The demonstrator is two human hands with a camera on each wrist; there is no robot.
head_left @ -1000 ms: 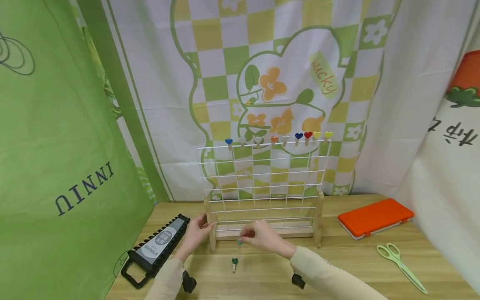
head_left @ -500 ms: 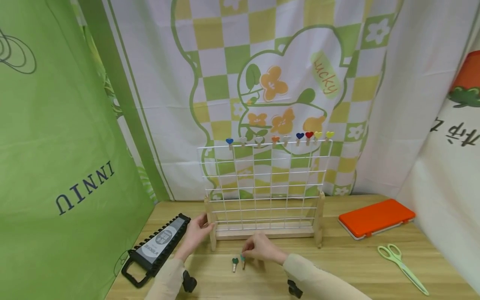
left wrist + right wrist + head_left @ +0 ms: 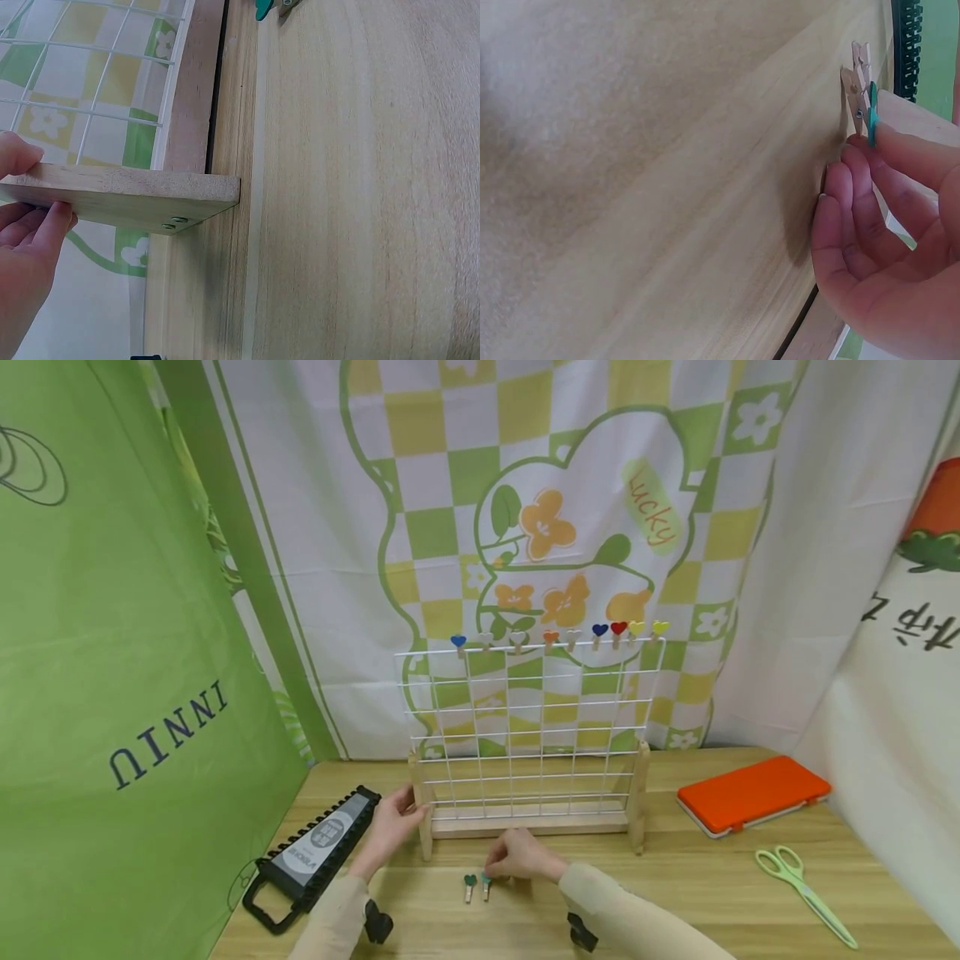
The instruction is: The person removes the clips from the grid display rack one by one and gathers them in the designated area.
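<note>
My left hand [image 3: 390, 828] grips the left wooden upright [image 3: 120, 191] of a white wire grid rack [image 3: 525, 831], thumb on one face and fingers on the other. Low over the table, my right hand [image 3: 522, 853] pinches a small clothespin with a teal heart [image 3: 486, 888] by its heart end. In the right wrist view thumb and forefinger meet at that teal heart [image 3: 872, 116], the other fingers curled close to the wood. Just left of it lies a clothespin with a dark green heart [image 3: 469, 888], roughly parallel.
Several heart clothespins [image 3: 551, 637] line the rack's top wire. Left of the rack lies a black toothed, tapered holder [image 3: 322, 852] with a handle. An orange case [image 3: 753, 795] and light green scissors [image 3: 806, 893] lie at the right. A patterned curtain [image 3: 435, 535] hangs behind.
My right hand has come down toward the table's front with the teal heart clothespin, bringing it beside the dark green one. My left hand has stayed on the upright.
</note>
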